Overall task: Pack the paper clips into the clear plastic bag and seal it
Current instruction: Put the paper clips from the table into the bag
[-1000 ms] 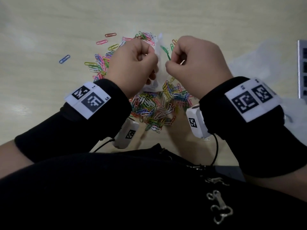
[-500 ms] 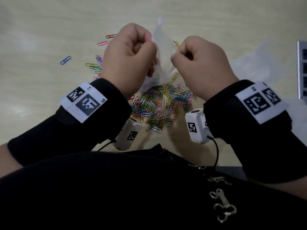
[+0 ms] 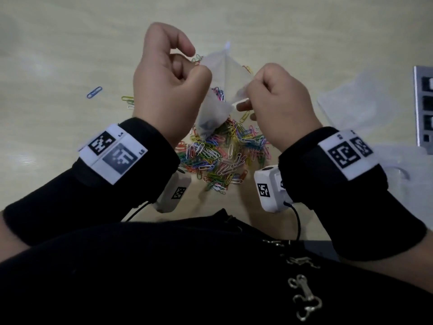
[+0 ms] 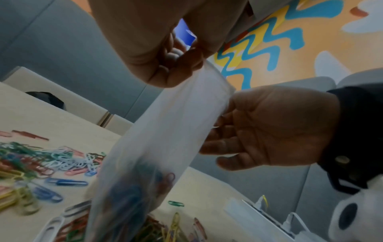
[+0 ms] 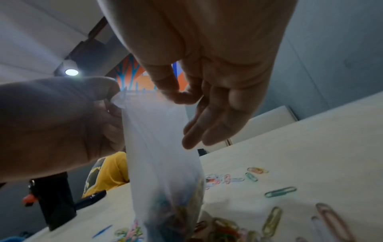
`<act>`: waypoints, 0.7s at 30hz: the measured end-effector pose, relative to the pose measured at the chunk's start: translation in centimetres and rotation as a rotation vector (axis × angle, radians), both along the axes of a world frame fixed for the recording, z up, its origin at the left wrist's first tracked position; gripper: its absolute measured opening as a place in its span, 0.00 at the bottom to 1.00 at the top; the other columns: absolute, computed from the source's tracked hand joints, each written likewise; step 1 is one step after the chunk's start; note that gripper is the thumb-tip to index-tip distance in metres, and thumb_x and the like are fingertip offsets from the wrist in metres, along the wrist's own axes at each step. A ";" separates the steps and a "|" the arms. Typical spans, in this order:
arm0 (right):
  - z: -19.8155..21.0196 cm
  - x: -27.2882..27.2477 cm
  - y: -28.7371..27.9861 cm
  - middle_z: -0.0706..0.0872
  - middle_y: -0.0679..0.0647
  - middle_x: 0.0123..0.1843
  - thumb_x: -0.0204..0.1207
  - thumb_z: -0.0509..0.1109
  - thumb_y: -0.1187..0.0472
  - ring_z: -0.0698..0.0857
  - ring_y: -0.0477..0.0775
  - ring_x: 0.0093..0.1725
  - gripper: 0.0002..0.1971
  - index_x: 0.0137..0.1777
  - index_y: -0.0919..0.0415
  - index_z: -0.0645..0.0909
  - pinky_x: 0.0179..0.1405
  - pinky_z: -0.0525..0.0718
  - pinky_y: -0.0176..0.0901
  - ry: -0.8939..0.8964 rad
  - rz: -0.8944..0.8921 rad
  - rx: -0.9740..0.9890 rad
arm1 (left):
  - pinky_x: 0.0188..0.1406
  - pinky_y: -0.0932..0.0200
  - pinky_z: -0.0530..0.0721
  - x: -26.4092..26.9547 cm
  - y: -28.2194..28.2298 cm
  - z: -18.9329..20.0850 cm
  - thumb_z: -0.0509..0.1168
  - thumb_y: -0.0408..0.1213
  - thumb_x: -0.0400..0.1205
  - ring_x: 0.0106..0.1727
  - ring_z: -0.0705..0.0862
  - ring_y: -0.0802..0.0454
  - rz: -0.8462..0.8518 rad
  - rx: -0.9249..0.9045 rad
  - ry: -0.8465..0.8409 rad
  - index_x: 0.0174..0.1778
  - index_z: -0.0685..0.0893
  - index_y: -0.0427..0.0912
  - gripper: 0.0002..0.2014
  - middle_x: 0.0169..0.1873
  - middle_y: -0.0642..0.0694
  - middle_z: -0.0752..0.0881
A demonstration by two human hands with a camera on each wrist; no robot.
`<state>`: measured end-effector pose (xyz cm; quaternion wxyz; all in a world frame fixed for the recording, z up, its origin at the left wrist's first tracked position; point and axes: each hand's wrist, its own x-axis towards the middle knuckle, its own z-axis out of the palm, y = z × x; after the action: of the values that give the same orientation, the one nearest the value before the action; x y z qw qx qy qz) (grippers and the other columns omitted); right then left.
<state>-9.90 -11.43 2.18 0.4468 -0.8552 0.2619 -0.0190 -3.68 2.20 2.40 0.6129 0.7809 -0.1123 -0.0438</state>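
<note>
Clear plastic bag (image 3: 218, 95): aloft at centre, some paper clips at bottom. Left hand (image 3: 168, 90) at 9 o'clock, right hand (image 3: 278, 106) at 3 o'clock, both pinching top edge. Loose paper clips (image 3: 222, 158): heaped at 6 o'clock on table (image 3: 58, 55). Advice: keep mouth taut, level, upright; load remainder before pressing seal.

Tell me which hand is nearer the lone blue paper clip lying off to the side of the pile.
Left. The left hand holds the bag just to the right of the blue paper clip; the right hand pinches the bag's other edge, farther right, beyond the left hand.
</note>
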 end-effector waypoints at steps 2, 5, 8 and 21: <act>-0.1 0.1 0.6 0.87 0.56 0.39 0.78 0.60 0.59 0.89 0.45 0.39 0.09 0.43 0.66 0.74 0.45 0.86 0.58 -0.009 0.050 0.112 | 0.27 0.42 0.78 -0.3 0.2 0.6 0.56 0.31 0.69 0.25 0.69 0.38 -0.004 -0.054 -0.057 0.41 0.68 0.52 0.11 0.19 0.55 0.63; -0.5 0.2 1.6 0.81 0.42 0.28 0.82 0.61 0.64 0.81 0.32 0.27 0.08 0.40 0.61 0.74 0.37 0.79 0.43 -0.032 0.150 0.345 | 0.24 0.46 0.73 -0.8 0.4 1.1 0.56 0.27 0.70 0.25 0.70 0.37 -0.011 -0.092 -0.199 0.42 0.66 0.50 0.13 0.22 0.55 0.64; -1.7 0.4 2.0 0.82 0.41 0.29 0.82 0.61 0.57 0.82 0.42 0.33 0.10 0.38 0.54 0.73 0.42 0.81 0.48 0.002 0.195 0.526 | 0.25 0.55 0.68 -0.9 0.8 0.8 0.55 0.28 0.70 0.26 0.68 0.45 -0.017 -0.043 -0.249 0.42 0.66 0.50 0.12 0.24 0.55 0.65; -8.2 -3.5 4.7 0.66 0.54 0.82 0.71 0.70 0.41 0.67 0.61 0.80 0.34 0.77 0.48 0.68 0.75 0.66 0.61 0.064 1.224 -0.670 | 0.30 0.41 0.77 1.7 2.4 -3.0 0.54 0.33 0.70 0.29 0.69 0.43 -0.054 0.108 0.088 0.38 0.70 0.54 0.09 0.23 0.54 0.66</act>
<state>-13.37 -6.74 -6.03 0.0815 -0.9409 -0.2740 0.1817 -2.02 4.58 -0.58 0.5728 0.8068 -0.1039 -0.1004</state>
